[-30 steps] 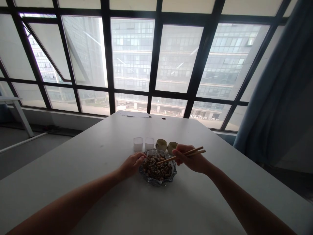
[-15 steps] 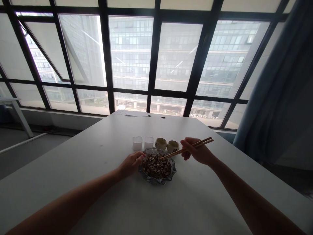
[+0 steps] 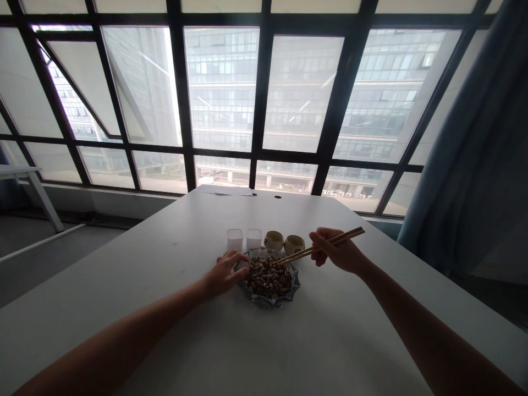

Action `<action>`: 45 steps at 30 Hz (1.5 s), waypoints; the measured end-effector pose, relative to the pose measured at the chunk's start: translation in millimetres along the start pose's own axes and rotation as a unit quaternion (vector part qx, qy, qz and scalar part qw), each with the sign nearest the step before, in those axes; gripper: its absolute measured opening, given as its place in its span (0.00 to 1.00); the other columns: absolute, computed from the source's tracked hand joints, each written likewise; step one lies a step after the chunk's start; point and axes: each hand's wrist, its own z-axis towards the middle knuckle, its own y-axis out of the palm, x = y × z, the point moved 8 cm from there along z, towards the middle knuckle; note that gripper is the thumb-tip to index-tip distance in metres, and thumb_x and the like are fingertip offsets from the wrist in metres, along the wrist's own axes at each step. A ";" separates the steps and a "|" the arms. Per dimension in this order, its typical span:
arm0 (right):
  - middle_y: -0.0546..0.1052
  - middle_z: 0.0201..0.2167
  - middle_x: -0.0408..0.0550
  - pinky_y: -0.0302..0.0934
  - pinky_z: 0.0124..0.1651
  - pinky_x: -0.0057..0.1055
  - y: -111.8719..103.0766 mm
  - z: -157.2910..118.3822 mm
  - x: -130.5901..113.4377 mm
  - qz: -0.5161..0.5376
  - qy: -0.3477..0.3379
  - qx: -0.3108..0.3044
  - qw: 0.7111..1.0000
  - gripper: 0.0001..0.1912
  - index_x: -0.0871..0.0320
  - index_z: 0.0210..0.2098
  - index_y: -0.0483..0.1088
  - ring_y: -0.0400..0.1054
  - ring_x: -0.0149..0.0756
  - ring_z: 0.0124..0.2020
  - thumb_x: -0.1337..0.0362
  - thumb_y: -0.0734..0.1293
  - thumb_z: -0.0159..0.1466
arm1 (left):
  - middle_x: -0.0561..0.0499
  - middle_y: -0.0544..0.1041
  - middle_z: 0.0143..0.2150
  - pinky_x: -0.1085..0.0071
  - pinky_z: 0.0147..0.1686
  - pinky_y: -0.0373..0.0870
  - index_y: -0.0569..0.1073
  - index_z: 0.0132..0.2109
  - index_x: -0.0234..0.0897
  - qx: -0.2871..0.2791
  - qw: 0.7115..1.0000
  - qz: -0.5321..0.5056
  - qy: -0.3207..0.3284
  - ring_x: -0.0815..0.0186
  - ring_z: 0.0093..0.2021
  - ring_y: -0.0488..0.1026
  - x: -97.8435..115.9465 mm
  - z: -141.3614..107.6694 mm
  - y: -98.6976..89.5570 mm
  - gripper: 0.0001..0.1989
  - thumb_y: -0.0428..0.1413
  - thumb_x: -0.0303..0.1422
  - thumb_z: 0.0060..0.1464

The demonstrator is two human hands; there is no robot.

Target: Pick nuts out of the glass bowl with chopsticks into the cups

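A clear glass bowl with a scalloped rim (image 3: 270,302) holds a heap of dark striped seeds (image 3: 268,280), which look like sunflower seeds in their shells. At the bowl's left rim is my left hand (image 3: 223,273), its thumb and fingers spread apart over the edge. My right hand (image 3: 336,252) is closed around a pair of wooden chopsticks (image 3: 299,254), to the right of the bowl. The chopsticks slant down to the left, and their tips reach the seeds near the back of the heap. Whether a seed is between the tips is too small to tell.
Behind the bowl stand two small translucent cups (image 3: 235,240) and two round cream cups (image 3: 274,240) with dark marks, side by side. Paper (image 3: 226,191) lies at the far end of the white table (image 3: 124,286). A blue curtain (image 3: 449,181) hangs at the right.
My left hand's thumb and fingers have spread from a pinch on the bowl's rim. The chopstick tips have shifted slightly back and right. The whole view has shifted a little.
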 end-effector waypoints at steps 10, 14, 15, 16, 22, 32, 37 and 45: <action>0.78 0.21 0.48 0.68 0.21 0.27 1.6 -3.5 -5.4 -0.018 0.002 -0.024 1.000 0.28 0.60 0.26 0.68 0.73 0.33 0.19 0.39 0.68 0.59 | 0.42 0.72 0.53 0.56 0.54 0.68 0.70 0.48 0.39 0.192 0.975 0.099 0.045 0.55 0.54 0.68 -11.2 6.2 -30.5 0.12 0.52 0.36 0.59; 0.78 0.21 0.48 0.68 0.22 0.27 1.8 -3.7 -5.9 -0.019 -0.003 -0.030 0.999 0.28 0.60 0.26 0.68 0.73 0.33 0.20 0.39 0.68 0.60 | 0.38 0.68 0.60 0.49 0.61 0.62 0.66 0.55 0.37 0.239 0.960 0.143 0.039 0.50 0.62 0.64 -35.7 23.6 -42.3 0.20 0.56 0.37 0.56; 0.78 0.21 0.48 0.68 0.22 0.27 2.5 -3.5 -5.4 -0.021 -0.005 -0.032 0.999 0.28 0.60 0.27 0.68 0.73 0.33 0.20 0.39 0.67 0.60 | 0.36 0.66 0.62 0.49 0.62 0.61 0.64 0.57 0.37 0.236 0.961 0.141 0.040 0.49 0.63 0.63 -42.8 29.1 -42.4 0.24 0.57 0.39 0.56; 0.78 0.22 0.48 0.68 0.22 0.27 3.6 -3.3 -4.6 -0.024 -0.008 -0.036 0.999 0.27 0.60 0.27 0.68 0.73 0.33 0.20 0.39 0.67 0.60 | 0.35 0.64 0.64 0.48 0.63 0.59 0.63 0.59 0.36 0.232 0.963 0.132 0.036 0.48 0.65 0.61 -51.0 34.3 -41.9 0.28 0.59 0.41 0.54; 0.78 0.24 0.48 0.68 0.24 0.27 14.0 -2.2 3.8 -0.037 -0.006 -0.062 0.997 0.25 0.59 0.28 0.68 0.74 0.33 0.23 0.42 0.66 0.63 | 0.28 0.60 0.67 0.46 0.59 0.64 0.50 0.68 0.35 0.153 0.986 -0.025 -0.068 0.43 0.66 0.61 -106.7 54.1 -23.7 0.48 0.63 0.48 0.48; 0.78 0.21 0.47 0.68 0.21 0.27 3.2 -0.8 3.0 -0.004 -0.016 -0.028 0.999 0.27 0.58 0.25 0.66 0.72 0.32 0.19 0.40 0.67 0.62 | 0.37 0.76 0.51 0.55 0.48 0.74 0.61 0.65 0.33 0.159 0.978 -0.075 -0.115 0.50 0.55 0.73 -109.9 49.7 -26.6 0.44 0.64 0.47 0.45; 0.78 0.20 0.48 0.68 0.21 0.27 -7.0 2.3 11.8 0.002 -0.013 -0.012 1.000 0.27 0.59 0.27 0.68 0.72 0.32 0.18 0.40 0.66 0.63 | 0.36 0.76 0.51 0.55 0.45 0.76 0.64 0.63 0.30 0.158 0.979 -0.067 -0.111 0.49 0.52 0.74 -103.6 45.0 -27.0 0.43 0.64 0.47 0.44; 0.77 0.18 0.47 0.68 0.20 0.27 -13.7 5.0 20.7 0.022 0.006 0.020 1.000 0.29 0.59 0.25 0.67 0.72 0.32 0.17 0.37 0.67 0.60 | 0.42 0.73 0.55 0.53 0.50 0.75 0.67 0.55 0.38 0.205 0.977 -0.055 -0.016 0.54 0.53 0.74 -80.7 40.4 -33.8 0.32 0.65 0.38 0.43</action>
